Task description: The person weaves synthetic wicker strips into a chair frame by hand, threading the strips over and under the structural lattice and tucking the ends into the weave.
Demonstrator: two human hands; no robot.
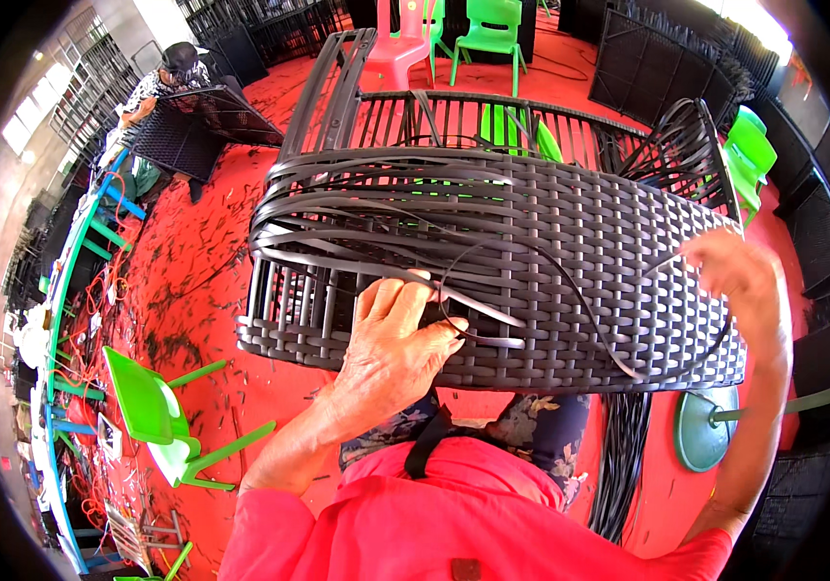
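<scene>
In front of me lies a dark furniture frame with a woven panel [608, 232] of flat black plastic strips. Its right part is tightly plaited; toward the left, long loose strips [357, 208] curve over the bare frame bars. My left hand [395, 334] is closed at the edge of the weave, thumb and fingers pinching a strip there. A thin dark strip [579, 300] loops from near that hand across the panel to the right. My right hand [729, 266] is raised over the panel's right end, fingers bent together on a strip; it is slightly blurred.
A bundle of black strips [618, 465] hangs below the panel, beside a round teal base with a pole [705, 431]. Green chairs stand at left [158, 416], back [487, 39] and right [749, 155]. A pink chair [400, 48] is behind. Another person [168, 82] handles a woven panel at far left.
</scene>
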